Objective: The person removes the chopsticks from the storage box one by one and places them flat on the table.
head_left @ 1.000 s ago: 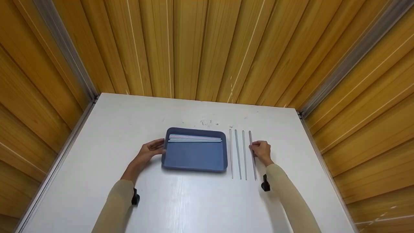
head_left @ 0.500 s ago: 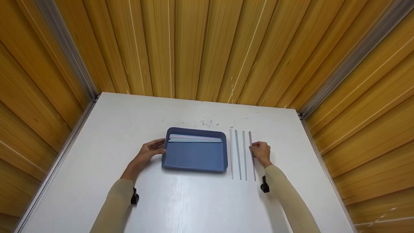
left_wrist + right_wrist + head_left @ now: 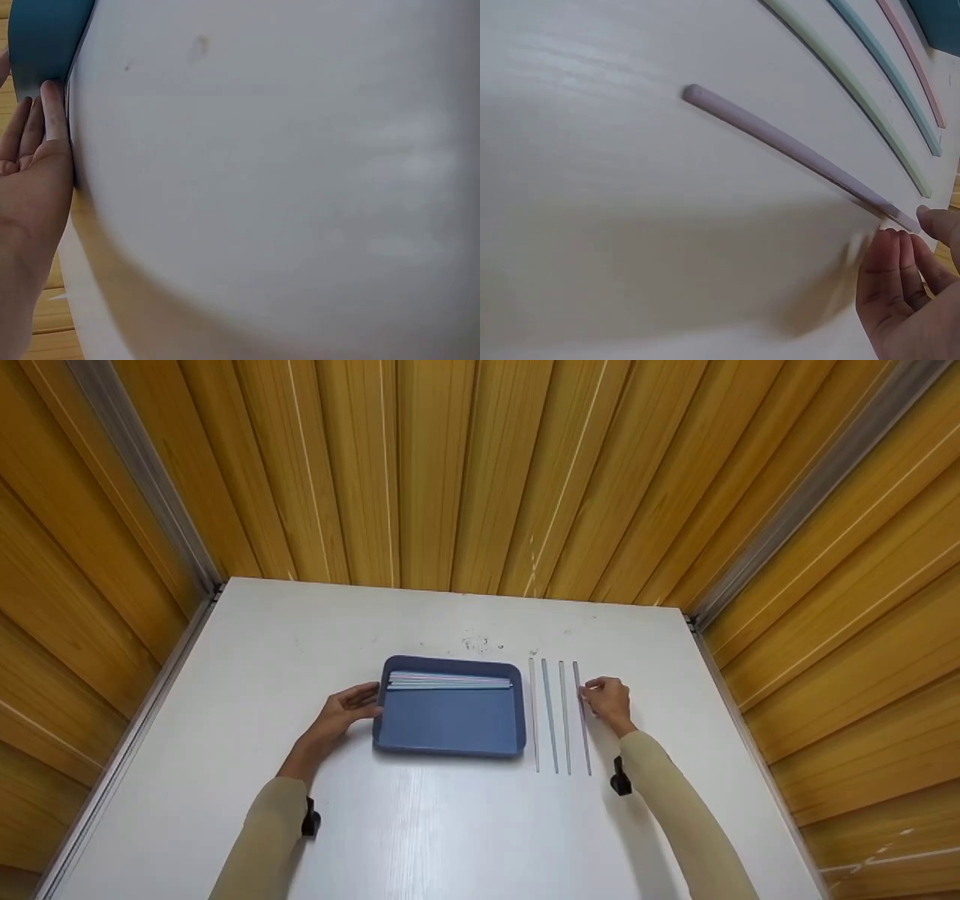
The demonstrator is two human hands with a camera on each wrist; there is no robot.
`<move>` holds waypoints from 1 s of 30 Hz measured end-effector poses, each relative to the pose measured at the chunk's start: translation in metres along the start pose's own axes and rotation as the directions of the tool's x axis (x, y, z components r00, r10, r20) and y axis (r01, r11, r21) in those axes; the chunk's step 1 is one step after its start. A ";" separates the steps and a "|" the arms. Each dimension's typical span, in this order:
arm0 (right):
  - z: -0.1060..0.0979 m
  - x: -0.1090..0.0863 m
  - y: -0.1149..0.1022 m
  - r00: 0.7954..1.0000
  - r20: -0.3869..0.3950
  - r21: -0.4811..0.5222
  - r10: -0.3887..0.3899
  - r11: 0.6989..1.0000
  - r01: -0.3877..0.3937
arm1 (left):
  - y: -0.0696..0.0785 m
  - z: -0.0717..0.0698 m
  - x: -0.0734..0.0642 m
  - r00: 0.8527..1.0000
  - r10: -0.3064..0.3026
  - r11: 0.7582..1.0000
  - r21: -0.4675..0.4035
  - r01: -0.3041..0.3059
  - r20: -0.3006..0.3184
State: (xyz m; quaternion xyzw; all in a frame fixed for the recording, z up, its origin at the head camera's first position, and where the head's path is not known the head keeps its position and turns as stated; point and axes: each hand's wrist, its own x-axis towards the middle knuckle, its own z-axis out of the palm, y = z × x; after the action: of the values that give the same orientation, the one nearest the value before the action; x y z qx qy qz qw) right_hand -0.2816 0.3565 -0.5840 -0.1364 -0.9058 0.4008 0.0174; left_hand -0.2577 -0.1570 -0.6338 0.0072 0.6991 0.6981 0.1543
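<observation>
My left hand [image 3: 341, 711] rests at the left side of a blue rectangular tray [image 3: 448, 751], its fingers straight against the outer wall and the thumb at the rim. In the left wrist view those fingers [image 3: 52, 112] lie along the tray's wall [image 3: 49, 45]. Several pastel chopsticks [image 3: 450, 682] lie together along the tray's far side. My right hand [image 3: 609, 701] is beside a purple chopstick [image 3: 772, 139] on the table, thumb and fingers spread apart around its far part. Green [image 3: 855, 94], blue [image 3: 892, 71] and pink [image 3: 915, 56] chopsticks lie roughly parallel between it and the tray.
All this is on a white table [image 3: 375, 840] with a few dark marks [image 3: 476, 643] beyond the tray. Wood-patterned panels [image 3: 427, 472] rise behind and at both sides. Black wrist cameras [image 3: 619, 777] sit at both cuffs.
The right fingers have loosened from the purple chopstick and shifted slightly right and away from the body. The chopstick stays on the table. The left hand and tray hold their places.
</observation>
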 end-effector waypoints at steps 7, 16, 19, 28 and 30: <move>-0.016 0.005 -0.019 0.998 -0.045 -0.046 -0.049 0.998 0.047 | -0.002 -0.001 0.000 1.000 0.020 1.000 -0.006 -0.020 0.015; -0.024 0.008 -0.043 0.993 -0.044 -0.011 -0.113 0.994 0.113 | -0.001 -0.001 -0.001 1.000 0.009 1.000 -0.013 -0.009 0.002; -0.019 0.008 -0.049 0.988 -0.033 0.006 -0.150 0.989 0.150 | -0.001 0.000 -0.001 1.000 0.002 1.000 -0.025 -0.002 -0.009; 0.000 -0.001 -0.074 0.963 0.018 0.037 -0.268 0.963 0.267 | -0.002 0.000 -0.001 1.000 0.012 1.000 -0.029 -0.011 0.011; 0.004 -0.002 -0.080 0.958 0.032 0.047 -0.286 0.958 0.285 | -0.002 0.000 -0.001 1.000 0.013 0.999 -0.041 -0.012 0.017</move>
State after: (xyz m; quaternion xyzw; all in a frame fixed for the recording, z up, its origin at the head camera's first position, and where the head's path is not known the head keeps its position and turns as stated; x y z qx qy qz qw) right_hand -0.2992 0.3017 -0.5283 0.0037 -0.9076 0.4155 0.0606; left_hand -0.2561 -0.1575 -0.6353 0.0144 0.6832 0.7132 0.1562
